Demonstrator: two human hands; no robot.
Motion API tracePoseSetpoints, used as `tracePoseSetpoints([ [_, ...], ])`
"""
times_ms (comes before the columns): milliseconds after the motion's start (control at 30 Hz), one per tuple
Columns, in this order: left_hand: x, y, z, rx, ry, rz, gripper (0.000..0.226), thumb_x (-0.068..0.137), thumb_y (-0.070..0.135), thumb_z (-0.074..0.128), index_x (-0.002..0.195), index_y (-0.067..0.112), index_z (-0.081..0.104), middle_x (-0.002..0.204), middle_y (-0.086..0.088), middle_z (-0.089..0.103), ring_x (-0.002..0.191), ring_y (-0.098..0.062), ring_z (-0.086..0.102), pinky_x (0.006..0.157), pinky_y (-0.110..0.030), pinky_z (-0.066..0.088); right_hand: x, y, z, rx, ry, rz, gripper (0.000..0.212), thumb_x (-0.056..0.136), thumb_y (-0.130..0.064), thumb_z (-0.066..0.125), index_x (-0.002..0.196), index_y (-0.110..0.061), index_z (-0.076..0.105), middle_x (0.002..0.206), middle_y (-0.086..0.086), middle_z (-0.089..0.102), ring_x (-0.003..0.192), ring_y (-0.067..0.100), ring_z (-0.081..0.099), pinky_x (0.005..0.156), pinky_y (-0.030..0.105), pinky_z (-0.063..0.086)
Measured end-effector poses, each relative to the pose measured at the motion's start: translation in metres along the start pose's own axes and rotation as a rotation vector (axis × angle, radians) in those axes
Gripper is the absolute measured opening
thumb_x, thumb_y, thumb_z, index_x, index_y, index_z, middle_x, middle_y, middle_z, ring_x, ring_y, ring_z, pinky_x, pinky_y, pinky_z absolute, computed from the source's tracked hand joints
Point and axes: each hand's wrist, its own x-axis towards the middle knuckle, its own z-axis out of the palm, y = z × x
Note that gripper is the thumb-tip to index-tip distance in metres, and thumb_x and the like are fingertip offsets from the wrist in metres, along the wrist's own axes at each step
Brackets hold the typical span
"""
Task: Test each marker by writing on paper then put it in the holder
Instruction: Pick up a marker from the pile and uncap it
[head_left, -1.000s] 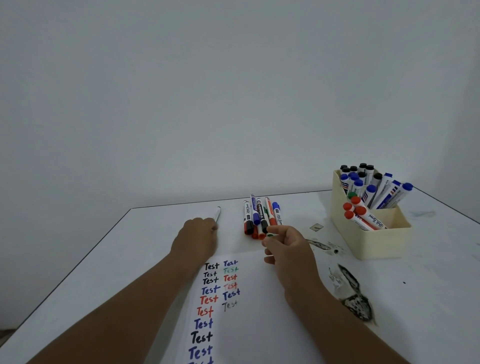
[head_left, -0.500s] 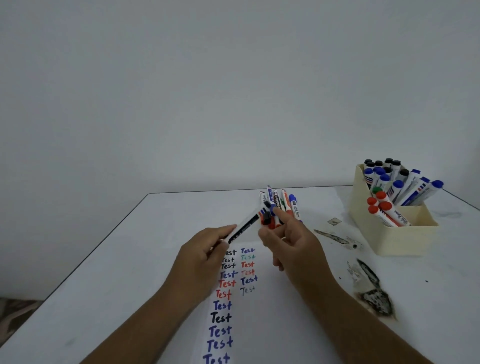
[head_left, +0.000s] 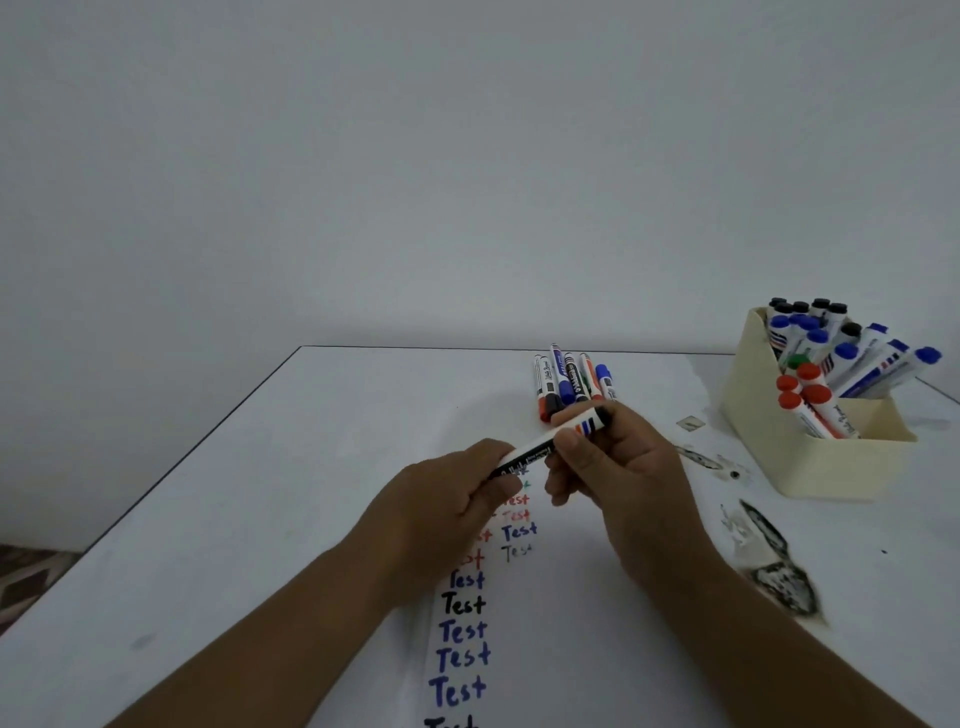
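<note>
Both hands hold one white marker (head_left: 540, 446) with a black cap end, slanted above the paper. My left hand (head_left: 447, 504) grips its lower left end, and my right hand (head_left: 613, 467) pinches the upper right end near the black tip. Under the hands lies a white paper (head_left: 550, 623) with two columns of the word "Test" in black, blue, red and green. Several loose markers (head_left: 569, 376) lie side by side just beyond the hands. A cream box holder (head_left: 810, 462) at the right is filled with several capped markers.
The white table (head_left: 234, 493) has dark scuffed patches (head_left: 774, 566) right of the paper and a small scrap (head_left: 690, 423) near the holder. Its left edge drops to a patterned floor (head_left: 26, 577). A plain wall stands behind.
My left hand brought the marker from the table's left part toward the middle, and my right hand came up and took its other end. The view shifted left.
</note>
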Motion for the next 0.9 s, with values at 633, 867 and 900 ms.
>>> tracePoseSetpoints([
  [633, 0.004, -0.035, -0.012, -0.138, 0.044, 0.011, 0.085, 0.070, 0.098, 0.013, 0.139, 0.055, 0.038, 0.096, 0.005, 0.073, 0.090, -0.012, 0.070, 0.073, -0.039, 0.056, 0.004, -0.009, 0.000, 0.034, 0.269, 0.207, 0.017, 0.104, -0.024, 0.052, 0.094, -0.011, 0.055, 0.068, 0.006, 0.062, 0.051, 0.021, 0.050, 0.046, 0.031, 0.041],
  [867, 0.011, -0.045, -0.009, 0.224, -0.062, -0.115, 0.059, 0.085, 0.077, 0.047, 0.135, 0.047, 0.053, 0.113, 0.016, 0.062, 0.099, -0.008, 0.058, 0.080, -0.029, 0.046, 0.003, -0.001, 0.000, 0.121, 0.070, 0.457, 0.035, 0.097, -0.013, 0.063, 0.122, 0.003, 0.044, 0.082, 0.028, 0.066, 0.050, 0.025, 0.061, 0.043, 0.029, 0.050],
  [900, 0.012, -0.045, -0.009, 0.234, -0.058, -0.111, 0.058, 0.085, 0.077, 0.049, 0.133, 0.045, 0.055, 0.112, 0.016, 0.062, 0.096, -0.007, 0.057, 0.078, -0.028, 0.045, 0.001, -0.001, 0.002, 0.085, 0.030, 0.445, 0.045, 0.089, -0.007, 0.071, 0.123, 0.000, 0.043, 0.081, 0.024, 0.067, 0.053, 0.025, 0.064, 0.046, 0.029, 0.053],
])
